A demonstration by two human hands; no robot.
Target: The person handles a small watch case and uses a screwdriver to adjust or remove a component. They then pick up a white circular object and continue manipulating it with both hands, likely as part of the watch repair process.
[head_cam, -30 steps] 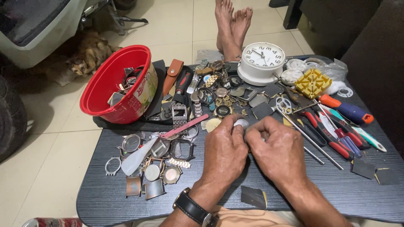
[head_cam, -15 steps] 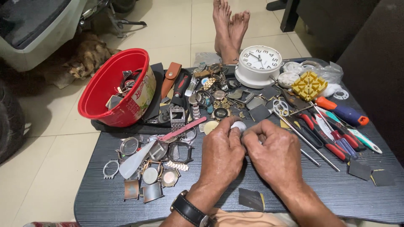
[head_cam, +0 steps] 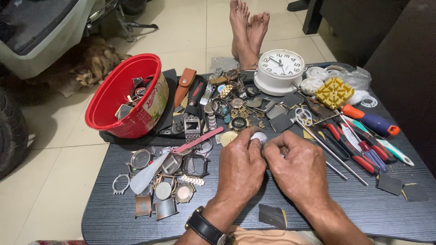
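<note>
A small round silvery-white piece [head_cam: 259,137] sits pinched at the fingertips of both hands, just above the middle of the dark bench [head_cam: 345,204]. The left hand [head_cam: 240,168] curls its fingers [head_cam: 245,136] narrowly around the piece from the left; a black wristwatch [head_cam: 205,227] is strapped on that wrist. The right hand [head_cam: 297,168] closes in from the other side, knuckles bent, its fingers [head_cam: 272,147] touching the piece too; how much of it lies hidden between the hands cannot be told. Just beside the left hand lie loose watch cases [head_cam: 175,190], a white plastic spatula [head_cam: 147,174] and a pink stick [head_cam: 198,139]. Beyond the hands is a heap of watches and parts [head_cam: 227,102], then a white table clock [head_cam: 278,70]. Right of the right hand lie screwdrivers and pliers [head_cam: 359,140] and a yellow case holder [head_cam: 334,92]. A red bowl [head_cam: 125,97] of parts stands at the bench's far left. On the floor past it a cat [head_cam: 93,68] lies, and a person's bare feet [head_cam: 247,29] rest near the far edge
</note>
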